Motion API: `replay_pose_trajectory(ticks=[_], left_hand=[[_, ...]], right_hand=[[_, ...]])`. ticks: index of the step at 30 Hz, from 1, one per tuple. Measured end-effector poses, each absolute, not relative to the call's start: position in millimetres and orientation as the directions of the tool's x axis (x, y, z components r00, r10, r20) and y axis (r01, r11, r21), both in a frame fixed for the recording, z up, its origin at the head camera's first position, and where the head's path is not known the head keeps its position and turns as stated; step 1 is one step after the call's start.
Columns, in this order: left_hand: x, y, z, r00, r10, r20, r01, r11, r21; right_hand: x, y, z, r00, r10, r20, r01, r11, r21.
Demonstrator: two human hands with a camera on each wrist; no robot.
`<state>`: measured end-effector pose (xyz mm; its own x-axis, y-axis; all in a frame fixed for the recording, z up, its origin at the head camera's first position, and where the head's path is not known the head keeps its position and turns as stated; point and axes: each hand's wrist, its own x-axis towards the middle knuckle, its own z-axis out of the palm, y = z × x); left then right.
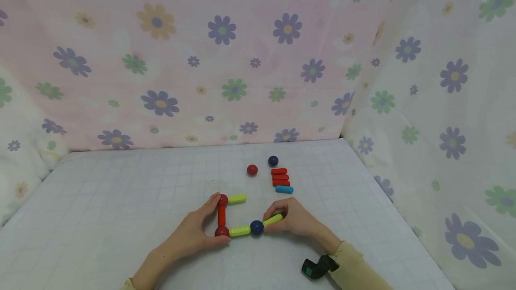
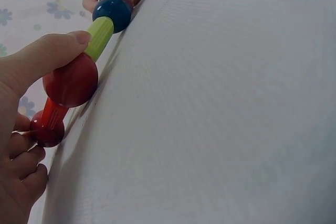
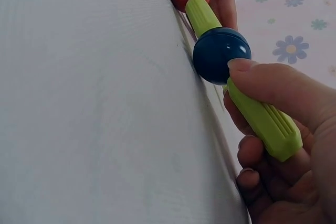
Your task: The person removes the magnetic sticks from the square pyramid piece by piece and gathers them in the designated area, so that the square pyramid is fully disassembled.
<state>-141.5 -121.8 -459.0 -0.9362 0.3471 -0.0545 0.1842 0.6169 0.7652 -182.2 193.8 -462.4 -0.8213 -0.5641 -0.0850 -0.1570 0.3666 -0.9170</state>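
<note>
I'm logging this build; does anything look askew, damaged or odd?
Mildly: the yellow-green stick in the right hand slants out of line with the neighbouring stick across the dark blue ball. No damage is visible.

The left hand (image 1: 197,228) lies left of the blue ball (image 1: 256,228), gripping, its thumb stretched toward the ball and its fingers reaching out to the ball's far left, bent in the left wrist view. The right hand (image 1: 294,218) is just right of the ball, pinching, thumb tip at the ball's edge, fingers curled below. Both forearms slant in from the ball's near side, wrists bare, the right forearm sleeved.
</note>
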Motion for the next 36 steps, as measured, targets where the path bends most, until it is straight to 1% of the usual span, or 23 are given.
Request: replay_pose_trajectory(ticks=[3,7,15,19,23,27,36], left_hand=[[-141.6,-121.2,-459.3,-0.935,0.350,-0.053,0.186,0.614,0.767],[-141.7,-120.4,-459.1,-0.934,0.352,-0.056,0.185,0.613,0.768],[-142.4,-120.6,-459.1,-0.933,0.356,-0.050,0.193,0.613,0.766],[-142.2,-120.9,-460.1,-0.934,0.352,-0.055,0.186,0.612,0.768],[-142.1,-121.2,-460.6,-0.935,0.351,-0.055,0.184,0.611,0.770],[-142.1,-121.7,-461.0,-0.935,0.351,-0.055,0.185,0.614,0.767],[-142.3,-123.1,-460.8,-0.933,0.356,-0.049,0.194,0.612,0.767]], right_hand=[[-183.6,196.6,-462.0,-0.821,-0.564,-0.088,-0.161,0.378,-0.912],[-186.4,203.3,-458.9,-0.847,-0.524,-0.086,-0.160,0.406,-0.900],[-190.7,212.9,-452.4,-0.916,-0.401,-0.034,-0.165,0.451,-0.877],[-192.5,213.2,-451.6,-0.953,-0.303,-0.017,-0.129,0.457,-0.880],[-194.2,214.0,-452.8,-0.973,-0.229,-0.018,-0.088,0.442,-0.893],[-195.2,215.2,-454.7,-0.973,-0.230,-0.013,-0.089,0.427,-0.900],[-196.8,217.9,-459.3,-0.966,-0.252,0.051,-0.153,0.408,-0.900]])
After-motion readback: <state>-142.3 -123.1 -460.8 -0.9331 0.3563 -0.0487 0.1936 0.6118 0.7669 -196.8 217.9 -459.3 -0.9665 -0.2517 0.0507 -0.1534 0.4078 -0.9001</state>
